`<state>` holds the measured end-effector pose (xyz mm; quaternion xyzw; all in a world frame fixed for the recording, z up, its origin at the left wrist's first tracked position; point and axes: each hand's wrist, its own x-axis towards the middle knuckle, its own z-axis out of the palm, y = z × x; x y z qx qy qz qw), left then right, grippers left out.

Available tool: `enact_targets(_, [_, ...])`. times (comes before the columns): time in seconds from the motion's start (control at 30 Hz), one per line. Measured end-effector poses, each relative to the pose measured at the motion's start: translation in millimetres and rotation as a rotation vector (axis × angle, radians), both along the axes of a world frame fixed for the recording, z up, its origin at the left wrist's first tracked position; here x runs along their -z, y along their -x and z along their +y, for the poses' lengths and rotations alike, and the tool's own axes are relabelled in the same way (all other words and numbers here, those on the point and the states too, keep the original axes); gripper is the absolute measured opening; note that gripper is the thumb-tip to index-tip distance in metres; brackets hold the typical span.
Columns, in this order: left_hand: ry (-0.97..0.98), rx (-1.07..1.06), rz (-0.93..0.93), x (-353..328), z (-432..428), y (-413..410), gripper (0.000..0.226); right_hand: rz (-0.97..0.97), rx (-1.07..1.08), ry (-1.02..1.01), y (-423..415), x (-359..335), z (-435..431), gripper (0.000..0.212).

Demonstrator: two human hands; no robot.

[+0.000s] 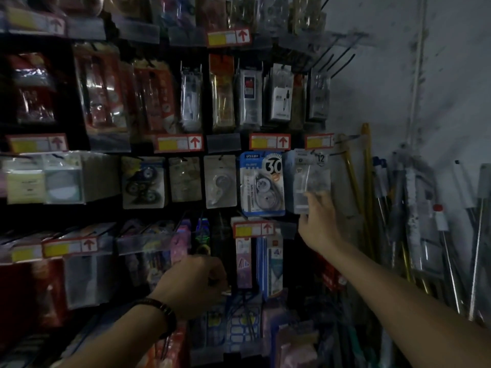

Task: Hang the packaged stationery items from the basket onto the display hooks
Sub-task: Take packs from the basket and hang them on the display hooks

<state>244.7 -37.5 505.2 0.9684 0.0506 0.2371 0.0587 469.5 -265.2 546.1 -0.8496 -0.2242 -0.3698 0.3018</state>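
My right hand point(317, 221) reaches up to a clear packaged item marked "12" point(309, 179) and pinches its lower edge. The pack sits on a display hook point(345, 138) at the right end of the middle row, next to a blue correction tape pack marked "30" point(261, 183). My left hand point(198, 282), with a dark bead bracelet at the wrist, is curled low in front of the rack; dark wires of a blue basket point(240, 312) show just below it. Whether its fingers hold the basket I cannot see.
The dark rack carries several rows of hanging stationery packs under red and yellow price tags point(269, 142). Bare hooks point(342, 58) stick out at the upper right. Poles and rods point(414, 221) lean against the grey wall on the right.
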Motion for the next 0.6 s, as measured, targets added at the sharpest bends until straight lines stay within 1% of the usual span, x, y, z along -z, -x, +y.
enact_targets(0.07, [0.036,0.003,0.055,20,9,18,0.017,-0.055,-0.064,0.009,28,23,4,0.040])
enact_targets(0.13, [0.065,-0.014,0.131,47,22,41,0.017,-0.062,-0.139,0.046,61,51,12,0.031])
enact_targets(0.2, [0.060,-0.063,0.180,80,35,67,0.014,-0.027,-0.261,0.083,92,85,25,0.025])
enact_targets(0.27, [0.061,-0.111,0.227,120,48,94,0.011,0.055,-0.386,0.110,119,128,44,0.020])
enact_targets(0.37, [0.093,-0.162,0.374,190,64,133,0.021,0.233,-0.484,0.228,152,213,74,0.012])
enact_targets(0.43, [0.143,-0.191,0.485,237,73,158,0.019,0.407,-0.536,0.321,172,277,91,0.011])
enact_targets(0.53, [0.207,-0.233,0.569,307,85,189,0.024,0.638,-0.645,0.404,198,376,107,0.010])
enact_targets(0.6, [0.298,-0.258,0.654,350,88,209,0.023,0.824,-0.670,0.494,216,437,111,0.011])
